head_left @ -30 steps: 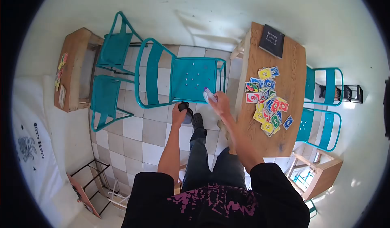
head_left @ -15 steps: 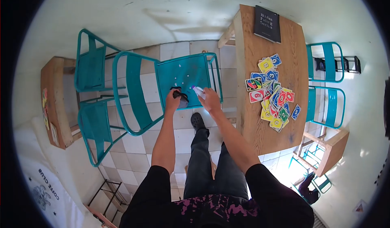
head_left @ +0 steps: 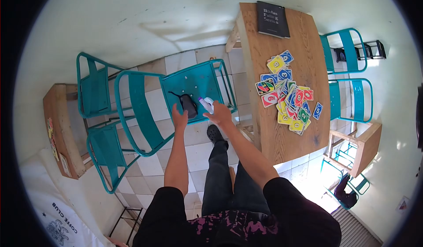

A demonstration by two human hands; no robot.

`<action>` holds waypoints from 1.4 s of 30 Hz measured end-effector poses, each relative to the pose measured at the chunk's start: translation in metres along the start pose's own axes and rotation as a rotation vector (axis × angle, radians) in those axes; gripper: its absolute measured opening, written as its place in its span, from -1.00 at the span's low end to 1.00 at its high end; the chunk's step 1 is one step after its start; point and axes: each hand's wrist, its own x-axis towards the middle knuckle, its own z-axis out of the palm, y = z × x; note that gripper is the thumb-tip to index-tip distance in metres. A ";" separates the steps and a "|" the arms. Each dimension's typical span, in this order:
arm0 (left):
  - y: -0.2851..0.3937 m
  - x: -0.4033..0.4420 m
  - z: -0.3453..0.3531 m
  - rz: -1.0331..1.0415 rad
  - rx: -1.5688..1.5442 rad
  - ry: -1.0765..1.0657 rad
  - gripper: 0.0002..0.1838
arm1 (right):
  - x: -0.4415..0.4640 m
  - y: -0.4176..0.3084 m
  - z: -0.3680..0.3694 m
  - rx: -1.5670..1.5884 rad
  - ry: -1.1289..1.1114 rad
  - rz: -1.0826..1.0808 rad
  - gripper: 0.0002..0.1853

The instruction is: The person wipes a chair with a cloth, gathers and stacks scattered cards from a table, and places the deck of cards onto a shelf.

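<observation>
On the seat of a teal metal chair [head_left: 209,77] stands or lies a dark pouch [head_left: 188,106] with a black cord at its top. My left hand [head_left: 179,118] is beside the pouch, its thumb and fingers apart, holding nothing. My right hand [head_left: 221,115] has its thumb and fingers around a small white bottle [head_left: 208,106] with a purple tip, which points up and left over the seat. Part of the bottle is hidden by the fingers. Several small white bits [head_left: 196,87] are scattered on the seat beyond the pouch.
Right of the chair is a wooden table [head_left: 282,148] with a loose heap of Uno cards [head_left: 291,99] and a black book [head_left: 273,20]. More teal chairs [head_left: 94,90] stand at the left and others beyond the table. A smaller wooden table [head_left: 59,115] is at far left.
My left hand has let go of the dark pouch, which now rests on the seat. My right hand still has the bottle. The view has shifted, so table and cards appear further left.
</observation>
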 end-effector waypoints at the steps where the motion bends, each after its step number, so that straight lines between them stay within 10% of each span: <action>1: -0.002 -0.005 -0.002 -0.020 -0.075 0.039 -0.52 | -0.005 0.003 -0.002 0.004 0.011 0.012 -0.55; 6: 0.037 -0.067 -0.017 -0.160 -0.302 -0.185 -0.82 | -0.038 0.036 -0.031 0.249 0.089 -0.043 -0.65; 13: 0.093 -0.165 0.030 -0.262 -0.308 -0.465 -0.68 | -0.113 0.087 -0.095 0.843 0.081 0.064 -0.70; 17: 0.159 -0.192 0.061 -0.029 -0.088 -0.678 -0.75 | -0.161 0.146 -0.135 0.841 0.073 0.240 -0.68; 24: 0.259 -0.212 0.137 0.070 -0.270 -0.563 -0.82 | -0.205 0.212 -0.200 0.479 0.602 0.158 -0.81; 31: 0.282 -0.236 0.209 0.213 -0.020 -0.432 -0.73 | -0.181 0.255 -0.236 0.157 0.544 -0.117 -0.64; 42: 0.271 -0.271 0.190 -0.259 -0.534 -0.336 -0.64 | -0.166 0.279 -0.241 -0.088 0.334 -0.201 -0.50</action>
